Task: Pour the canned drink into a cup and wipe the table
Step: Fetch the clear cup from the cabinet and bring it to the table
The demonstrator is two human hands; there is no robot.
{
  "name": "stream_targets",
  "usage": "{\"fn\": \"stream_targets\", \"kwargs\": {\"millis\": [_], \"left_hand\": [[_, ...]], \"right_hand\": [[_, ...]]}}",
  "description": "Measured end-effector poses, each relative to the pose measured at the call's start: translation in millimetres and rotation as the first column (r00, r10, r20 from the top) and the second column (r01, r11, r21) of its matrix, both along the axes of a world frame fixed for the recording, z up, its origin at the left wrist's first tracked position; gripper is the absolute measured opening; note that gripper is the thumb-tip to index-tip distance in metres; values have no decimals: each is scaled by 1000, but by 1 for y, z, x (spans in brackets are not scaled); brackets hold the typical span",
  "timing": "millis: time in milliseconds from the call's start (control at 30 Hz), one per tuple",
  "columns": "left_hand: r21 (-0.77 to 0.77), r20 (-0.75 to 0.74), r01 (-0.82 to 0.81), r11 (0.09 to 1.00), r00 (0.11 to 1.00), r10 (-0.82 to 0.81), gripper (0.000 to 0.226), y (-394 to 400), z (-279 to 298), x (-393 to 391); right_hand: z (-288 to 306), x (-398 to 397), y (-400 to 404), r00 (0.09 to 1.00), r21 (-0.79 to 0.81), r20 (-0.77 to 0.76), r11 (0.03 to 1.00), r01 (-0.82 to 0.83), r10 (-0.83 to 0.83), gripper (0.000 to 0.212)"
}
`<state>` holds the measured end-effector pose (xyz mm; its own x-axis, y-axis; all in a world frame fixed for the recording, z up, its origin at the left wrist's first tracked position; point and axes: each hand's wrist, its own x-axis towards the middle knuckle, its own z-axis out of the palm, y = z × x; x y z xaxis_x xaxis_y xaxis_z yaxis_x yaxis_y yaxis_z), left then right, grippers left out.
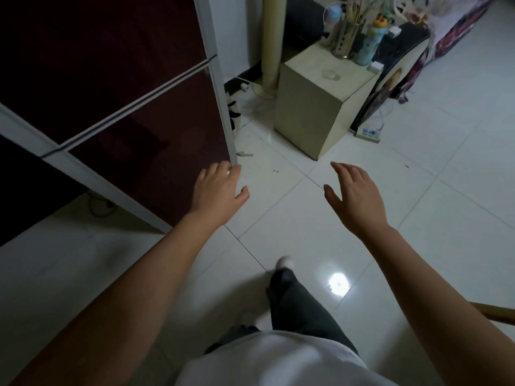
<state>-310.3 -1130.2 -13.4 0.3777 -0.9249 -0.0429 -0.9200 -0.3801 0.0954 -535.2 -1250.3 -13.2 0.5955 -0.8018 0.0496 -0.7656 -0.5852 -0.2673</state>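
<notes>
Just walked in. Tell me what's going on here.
A person stands on a white tiled floor beside a dark red fridge with silver trim. The left hand touches the edge of the lower fridge door, fingers at its corner. The right hand hovers open over the floor, holding nothing. No can, cup or cloth is in view.

Both bare forearms extend forward and downward from the lower corners of the view. The left hand (pixel 218 188) is palm-down with fingers loosely bent and thumb spread outward, holding nothing. The right hand (pixel 355 195) is palm-down with fingers straight, slightly spread, holding nothing.
</notes>
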Motion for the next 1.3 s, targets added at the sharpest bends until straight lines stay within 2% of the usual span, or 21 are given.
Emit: {"fn": "stream_targets", "kwargs": {"millis": [567,833,1300], "left_hand": [[28,-27,112,993,993,-112,51,-317,-9,55],[29,-19,173,984,985,-172,51,-424,-7,78],[75,-53,326,943,945,-322,53,-621,-28,148]], "right_hand": [[-12,46,-284,999,-9,-36,999,37,-38,49],[-16,64,-376,995,30,-38,995,97,-96,50],[-39,126,-527,951,111,-12,945,309,-310,51]]}}
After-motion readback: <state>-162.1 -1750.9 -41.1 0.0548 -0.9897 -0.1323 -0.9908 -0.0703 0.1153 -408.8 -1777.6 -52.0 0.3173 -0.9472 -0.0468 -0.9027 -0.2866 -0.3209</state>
